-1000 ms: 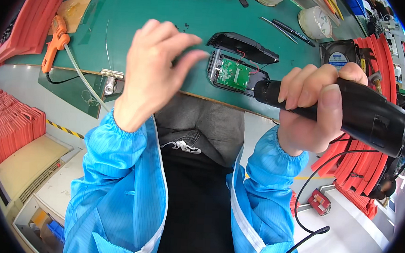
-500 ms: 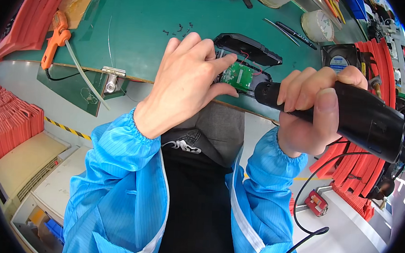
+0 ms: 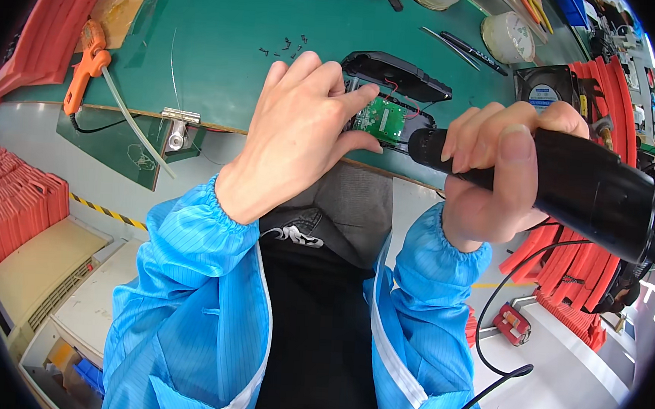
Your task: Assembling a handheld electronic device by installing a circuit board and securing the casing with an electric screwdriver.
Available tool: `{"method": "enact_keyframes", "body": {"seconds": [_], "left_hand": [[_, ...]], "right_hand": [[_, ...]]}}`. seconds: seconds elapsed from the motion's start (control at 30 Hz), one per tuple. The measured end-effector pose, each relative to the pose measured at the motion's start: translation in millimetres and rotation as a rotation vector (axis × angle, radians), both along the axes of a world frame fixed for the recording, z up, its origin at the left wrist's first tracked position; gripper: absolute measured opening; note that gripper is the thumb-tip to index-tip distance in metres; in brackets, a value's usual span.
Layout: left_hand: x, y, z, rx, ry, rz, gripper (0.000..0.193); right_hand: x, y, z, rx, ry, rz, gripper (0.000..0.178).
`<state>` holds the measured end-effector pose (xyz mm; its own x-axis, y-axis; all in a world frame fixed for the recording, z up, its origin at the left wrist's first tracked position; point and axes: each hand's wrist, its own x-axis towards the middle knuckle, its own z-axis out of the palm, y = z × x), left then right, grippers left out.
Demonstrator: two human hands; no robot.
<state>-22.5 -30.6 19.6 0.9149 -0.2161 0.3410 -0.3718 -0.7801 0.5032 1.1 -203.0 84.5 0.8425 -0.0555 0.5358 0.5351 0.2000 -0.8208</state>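
A green circuit board (image 3: 382, 119) lies in an opened black plastic housing at the bench's near edge. The other housing half (image 3: 399, 75) sits just behind it, joined by thin red and dark wires. My left hand (image 3: 302, 124) steadies the board's housing at its left side, thumb and index finger gripping around it. My right hand (image 3: 495, 158) is wrapped around a black corded electric screwdriver (image 3: 594, 194), held nearly level. Its nose points left at the board's right edge; a thin bit reaches the housing there, though exact contact is too small to tell.
Several small dark screws (image 3: 286, 46) lie loose behind my left hand. An orange hot glue gun (image 3: 89, 62) is at the left, near a metal clip (image 3: 179, 124) on the bench edge. Tweezers (image 3: 449, 47), a pen, a tape roll (image 3: 507, 38) and a black fan (image 3: 546, 89) stand at right.
The whole view has shifted very slightly. Both hands, the board and the electric screwdriver keep nearly the same places relative to each other.
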Motion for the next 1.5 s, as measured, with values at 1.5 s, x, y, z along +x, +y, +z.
{"method": "enact_keyframes", "body": {"seconds": [1.5], "left_hand": [[-30,-11,28,-0.066,0.079,-0.066,0.036]], "right_hand": [[7,-68,-43,-1.180,-0.269,-0.002,0.025]]}}
